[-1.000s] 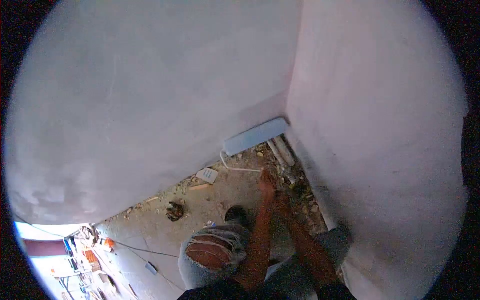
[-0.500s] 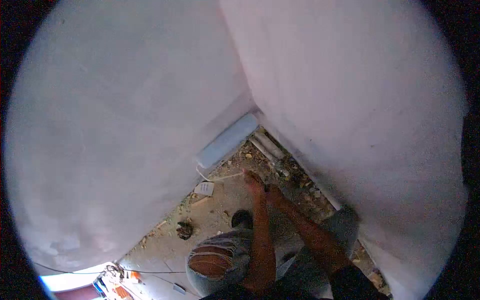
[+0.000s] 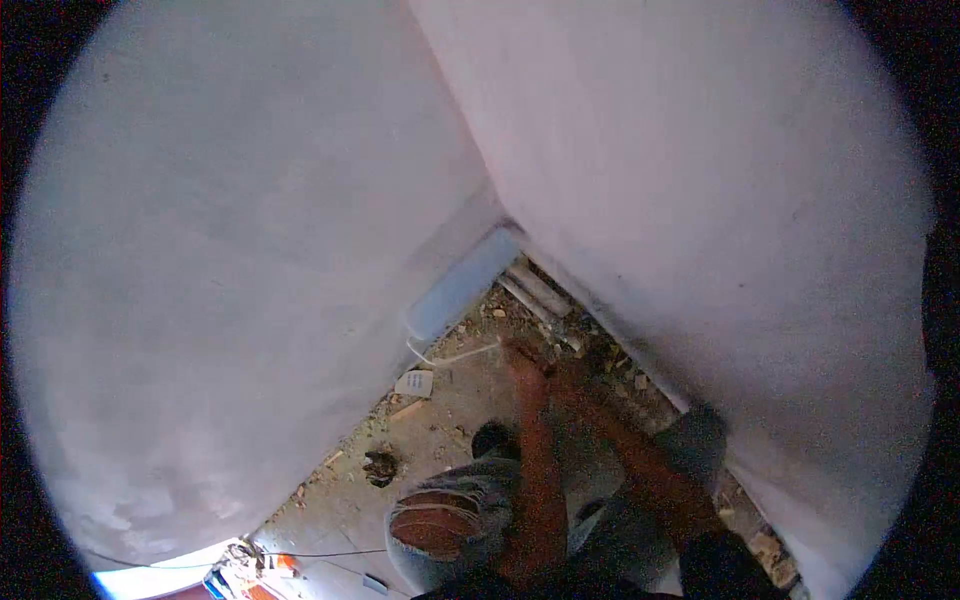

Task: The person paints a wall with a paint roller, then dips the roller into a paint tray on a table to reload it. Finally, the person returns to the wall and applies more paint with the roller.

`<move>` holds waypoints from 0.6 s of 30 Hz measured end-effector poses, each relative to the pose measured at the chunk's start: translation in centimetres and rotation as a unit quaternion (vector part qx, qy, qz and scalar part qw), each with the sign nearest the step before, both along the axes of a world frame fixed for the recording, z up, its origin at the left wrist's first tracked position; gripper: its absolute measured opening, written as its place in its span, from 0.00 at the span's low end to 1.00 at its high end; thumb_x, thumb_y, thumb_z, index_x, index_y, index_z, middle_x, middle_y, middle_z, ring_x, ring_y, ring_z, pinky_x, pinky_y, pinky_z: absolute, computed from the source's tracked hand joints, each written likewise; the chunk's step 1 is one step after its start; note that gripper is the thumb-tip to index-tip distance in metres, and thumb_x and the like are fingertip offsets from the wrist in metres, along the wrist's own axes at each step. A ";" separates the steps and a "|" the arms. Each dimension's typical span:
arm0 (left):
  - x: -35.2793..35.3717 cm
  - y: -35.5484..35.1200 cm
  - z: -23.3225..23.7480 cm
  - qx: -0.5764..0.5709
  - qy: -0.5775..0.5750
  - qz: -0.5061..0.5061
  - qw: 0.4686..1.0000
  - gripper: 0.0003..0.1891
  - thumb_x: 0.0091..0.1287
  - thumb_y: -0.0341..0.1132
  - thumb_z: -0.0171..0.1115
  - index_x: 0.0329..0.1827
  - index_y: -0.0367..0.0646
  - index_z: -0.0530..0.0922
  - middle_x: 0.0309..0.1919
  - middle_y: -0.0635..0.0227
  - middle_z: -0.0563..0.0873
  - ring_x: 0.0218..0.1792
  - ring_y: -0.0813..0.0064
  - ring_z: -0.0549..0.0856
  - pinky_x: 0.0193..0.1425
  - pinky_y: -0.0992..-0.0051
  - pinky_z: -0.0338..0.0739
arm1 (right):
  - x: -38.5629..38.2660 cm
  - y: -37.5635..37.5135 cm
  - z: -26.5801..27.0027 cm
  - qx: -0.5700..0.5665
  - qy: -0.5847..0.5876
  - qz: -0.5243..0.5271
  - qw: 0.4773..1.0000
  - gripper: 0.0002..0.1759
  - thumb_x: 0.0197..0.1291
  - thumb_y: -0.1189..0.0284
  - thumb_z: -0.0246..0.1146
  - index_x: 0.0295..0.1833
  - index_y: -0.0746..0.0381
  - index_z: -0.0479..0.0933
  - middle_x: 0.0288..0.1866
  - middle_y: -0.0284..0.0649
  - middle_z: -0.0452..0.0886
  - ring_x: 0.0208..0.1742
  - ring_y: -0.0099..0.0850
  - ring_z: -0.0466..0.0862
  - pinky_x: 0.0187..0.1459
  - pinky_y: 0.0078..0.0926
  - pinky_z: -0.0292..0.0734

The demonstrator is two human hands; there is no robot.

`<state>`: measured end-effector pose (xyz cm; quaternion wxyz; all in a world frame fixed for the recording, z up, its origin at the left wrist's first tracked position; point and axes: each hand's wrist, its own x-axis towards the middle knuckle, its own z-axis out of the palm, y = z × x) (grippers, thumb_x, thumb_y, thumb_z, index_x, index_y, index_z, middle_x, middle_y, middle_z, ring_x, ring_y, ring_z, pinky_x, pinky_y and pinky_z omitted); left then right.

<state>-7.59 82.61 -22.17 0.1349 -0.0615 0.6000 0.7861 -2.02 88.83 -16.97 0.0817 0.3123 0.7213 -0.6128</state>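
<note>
A thin white cable (image 3: 462, 354) runs from the lower end of a long pale-blue box (image 3: 463, 285) low on the left wall. Its other end reaches my left hand (image 3: 522, 358), whose fingers are closed on it. Close beside it, almost touching, is my right hand (image 3: 566, 372). Its fingers look closed, near a small dark thing between the hands that is too dim and grainy to name. A small white card or plate (image 3: 414, 383) with dark marks lies on the floor left of my hands.
Two pale pipes (image 3: 540, 292) come out near the corner. Rubble and chips (image 3: 640, 381) lie along the foot of the right wall (image 3: 700, 200). A dark crumpled lump (image 3: 380, 468) is on the floor. A black cable (image 3: 320, 554) and several bright items (image 3: 250, 572) show at lower left.
The view has shifted slightly, so floor items sit a little further right. My hands stay together at the cable's end, with the right hand slightly turned.
</note>
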 end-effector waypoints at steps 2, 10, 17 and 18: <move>-1.9 1.6 4.9 0.076 -0.040 0.073 0.994 0.23 0.68 0.53 0.41 0.21 0.48 0.67 0.15 0.74 0.65 0.16 0.81 0.65 0.19 0.78 0.60 | -1.3 0.5 0.3 0.008 0.006 -0.002 1.000 0.14 0.57 0.64 0.55 0.37 0.65 0.73 0.27 0.45 0.76 0.27 0.37 0.76 0.29 0.34 0.70; -3.3 1.0 1.1 0.010 -0.050 0.067 0.996 0.22 0.68 0.51 0.42 0.18 0.50 0.63 0.10 0.75 0.63 0.11 0.81 0.62 0.15 0.78 0.56 | -3.5 -0.4 0.0 0.015 0.007 -0.023 1.000 0.14 0.58 0.64 0.55 0.37 0.65 0.73 0.26 0.45 0.75 0.27 0.36 0.76 0.29 0.34 0.70; -1.0 2.6 -1.3 0.202 -0.123 0.011 0.972 0.23 0.69 0.51 0.41 0.19 0.46 0.63 0.15 0.72 0.67 0.17 0.81 0.65 0.21 0.76 0.59 | -0.7 0.4 1.1 0.043 -0.005 -0.053 0.998 0.13 0.58 0.64 0.55 0.37 0.65 0.73 0.26 0.44 0.75 0.26 0.35 0.76 0.28 0.33 0.70; -0.8 2.7 -1.6 0.193 -0.090 -0.006 0.977 0.23 0.69 0.51 0.41 0.20 0.45 0.63 0.15 0.72 0.66 0.17 0.80 0.64 0.22 0.76 0.59 | -0.8 0.6 1.2 0.047 -0.002 -0.053 0.997 0.13 0.58 0.64 0.55 0.37 0.65 0.73 0.26 0.44 0.75 0.26 0.35 0.76 0.28 0.33 0.70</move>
